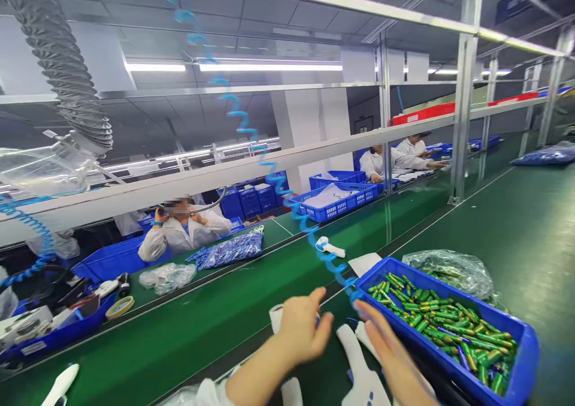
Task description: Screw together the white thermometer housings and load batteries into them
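Note:
My left hand [302, 328] is over the near bench with thumb and index finger apart; its other fingers are mostly hidden. Partly behind it shows a white plastic piece [275, 317], and I see no firm grip on it. To the right, my right hand [389, 349] is slightly blurred, its fingers stretched out together beside the blue bin. White curved plastic shells [357, 358] lie between and below the hands, one partly covered by the right hand. The blue bin [523, 340] holds many small green-wrapped cylinders with brass-coloured ends [431, 313].
A coiled blue air hose [309, 229] hangs down near the hands. Beyond the bin lies a clear plastic bag [453, 271]. On the green conveyor [215, 310] rests a white handheld part [330, 247]. Across it sit a person [186, 226], a bag of blue pieces [233, 250] and a tape roll [120, 307].

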Motion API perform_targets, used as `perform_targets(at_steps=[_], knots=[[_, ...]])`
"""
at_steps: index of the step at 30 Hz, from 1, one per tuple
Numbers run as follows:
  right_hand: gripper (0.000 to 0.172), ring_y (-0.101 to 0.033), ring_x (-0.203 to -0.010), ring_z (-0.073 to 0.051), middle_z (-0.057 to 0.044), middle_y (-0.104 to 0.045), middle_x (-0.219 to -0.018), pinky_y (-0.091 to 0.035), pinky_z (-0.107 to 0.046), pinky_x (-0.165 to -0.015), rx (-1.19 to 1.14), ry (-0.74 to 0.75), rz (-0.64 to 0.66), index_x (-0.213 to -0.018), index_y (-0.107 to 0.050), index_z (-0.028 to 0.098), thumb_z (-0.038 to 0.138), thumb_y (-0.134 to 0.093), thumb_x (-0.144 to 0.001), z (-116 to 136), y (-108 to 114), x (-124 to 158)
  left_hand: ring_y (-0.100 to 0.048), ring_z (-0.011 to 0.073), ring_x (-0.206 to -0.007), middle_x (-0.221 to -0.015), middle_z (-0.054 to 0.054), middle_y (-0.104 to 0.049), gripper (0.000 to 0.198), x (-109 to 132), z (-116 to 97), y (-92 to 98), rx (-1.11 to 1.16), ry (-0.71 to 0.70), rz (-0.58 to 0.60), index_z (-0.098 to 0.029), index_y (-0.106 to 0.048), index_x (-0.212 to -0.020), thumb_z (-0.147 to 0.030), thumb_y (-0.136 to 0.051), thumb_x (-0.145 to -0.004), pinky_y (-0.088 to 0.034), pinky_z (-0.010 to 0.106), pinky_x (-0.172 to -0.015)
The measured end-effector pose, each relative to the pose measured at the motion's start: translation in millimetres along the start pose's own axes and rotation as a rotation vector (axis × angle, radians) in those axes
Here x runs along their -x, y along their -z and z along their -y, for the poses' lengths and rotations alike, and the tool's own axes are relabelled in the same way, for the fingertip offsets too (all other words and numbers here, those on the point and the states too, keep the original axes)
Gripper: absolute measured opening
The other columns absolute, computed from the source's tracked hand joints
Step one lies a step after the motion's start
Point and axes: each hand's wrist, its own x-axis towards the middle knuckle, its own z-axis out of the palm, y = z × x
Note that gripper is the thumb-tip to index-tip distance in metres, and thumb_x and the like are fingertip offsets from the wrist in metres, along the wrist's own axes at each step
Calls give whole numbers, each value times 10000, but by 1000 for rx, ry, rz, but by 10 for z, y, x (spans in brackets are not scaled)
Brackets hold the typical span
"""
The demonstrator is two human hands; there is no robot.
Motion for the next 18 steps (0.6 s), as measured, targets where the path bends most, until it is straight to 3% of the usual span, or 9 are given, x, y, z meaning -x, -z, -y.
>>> perform_targets(at_steps=[3,5,7,9,12,14,18], knots=[[694,-386,-1130,-279,-102,-443,-1174,-399,-369,-963,173,-19,-84,-1128,-519,137,689,-503,-708,-76,524,-390,-539,296,-951,-988,164,-590,425,-433,492,157,-200,10,97,-97,-452,-1225,-323,-321,-890,-353,505,-852],[681,-430,-1076,-301,-116,-479,-1120,-400,-416,-946,293,-41,-97,-1050,-547,142,691,-482,-652,-146,863,-572,-538,264,-972,-982,127,-594,349,-603,734,143,-253,-6,185,-110,-509,-1146,-303,-390,-881,-350,500,-881],[671,-470,-1009,-317,-127,-509,-1060,-413,-453,-911,405,-61,-74,-994,-570,145,690,-444,-624,-218,1143,-714,-518,263,-1036,-1019,121,-595,307,-670,836,15,-274,-54,268,-118,-540,-1106,-257,-461,-843,-330,498,-921],[654,-498,-954,-309,-130,-529,-1010,-427,-446,-886,501,-68,-3,-953,-587,143,683,-420,-624,-289,1327,-844,-477,270,-1118,-1127,122,-577,406,-661,806,-200,-252,-149,360,-150,-521,-1169,-201,-533,-766,-313,469,-962],[499,-519,-906,-247,-107,-542,-961,-427,-387,-874,637,-78,193,-931,-593,125,579,-475,-760,-418,1390,-1035,-406,262,-1219,-1346,89,-435,708,-567,650,-536,-143,-317,521,-232,-389,-1320,-264,-652,-664,-327,382,-993],[321,-526,-841,-202,-72,-544,-875,-430,-353,-843,748,-110,324,-912,-585,105,421,-543,-877,-535,1316,-1136,-385,282,-1239,-1386,116,-377,747,-484,567,-666,1,-368,566,-212,-383,-1335,-394,-667,-668,-329,377,-996],[178,-504,-684,-156,-11,-479,-699,-446,-299,-749,967,-189,462,-858,-568,84,241,-606,-933,-752,1126,-1201,-514,265,-1073,-1180,137,-540,710,-292,485,-629,186,-264,464,-175,-493,-1259,-584,-600,-688,-389,369,-927]])
